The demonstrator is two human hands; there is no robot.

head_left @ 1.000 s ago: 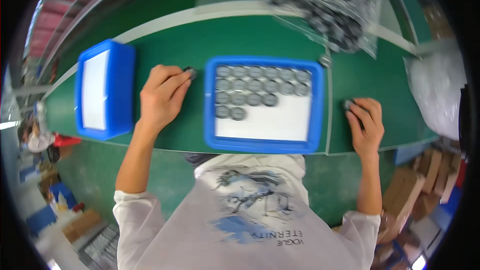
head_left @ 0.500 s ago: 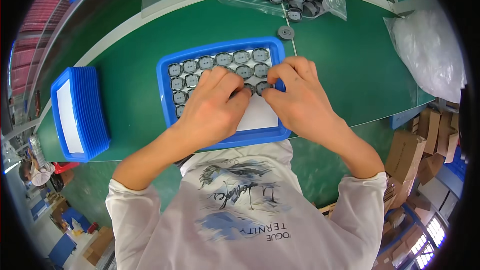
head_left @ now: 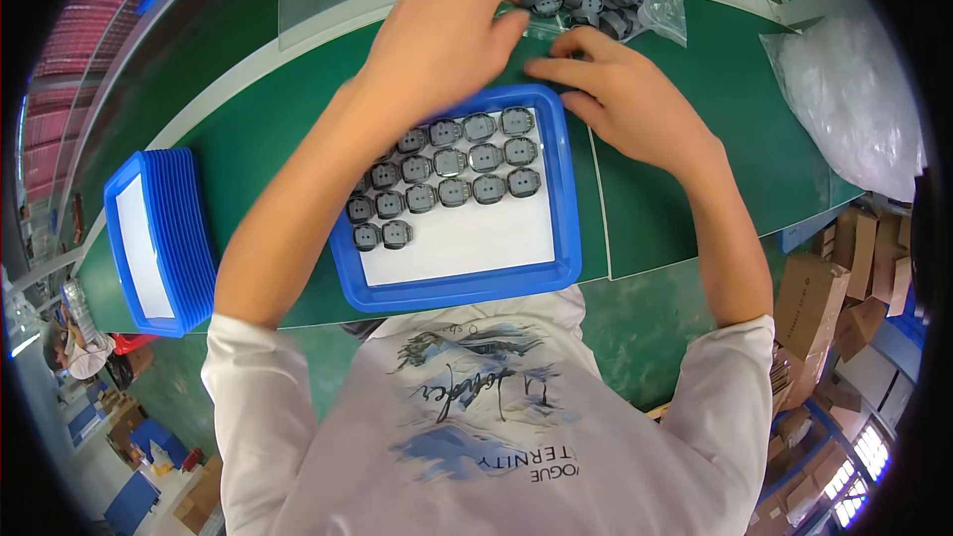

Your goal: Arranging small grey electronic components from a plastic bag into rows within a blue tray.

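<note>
A blue tray [head_left: 568, 228] with a white liner [head_left: 486, 253] lies in front of me, holding rows of small grey-and-black plastic connector-like parts [head_left: 453, 191]. My left hand [head_left: 442, 35] reaches across the tray's far left corner to the clear plastic bag [head_left: 665, 10] of similar grey parts [head_left: 591, 2]. Its thumb and fingers are apart at the bag's mouth, and I see nothing between them. My right hand [head_left: 630, 94] hovers beyond the tray's far right corner, fingers apart and pointing left, close to the bag. Nothing shows in its fingers.
A stack of blue trays [head_left: 184, 238] with a white sheet in the top one stands at the left of the green table [head_left: 685, 189]. A clear plastic bag [head_left: 849, 104] lies at the far right. Cardboard boxes [head_left: 809, 303] stand beyond the table's right end.
Both hands have moved away from the parts in the tray, the left to the bag, the right to its near side. The loose grey part near the bag is out of sight. The tray has shifted slightly nearer.
</note>
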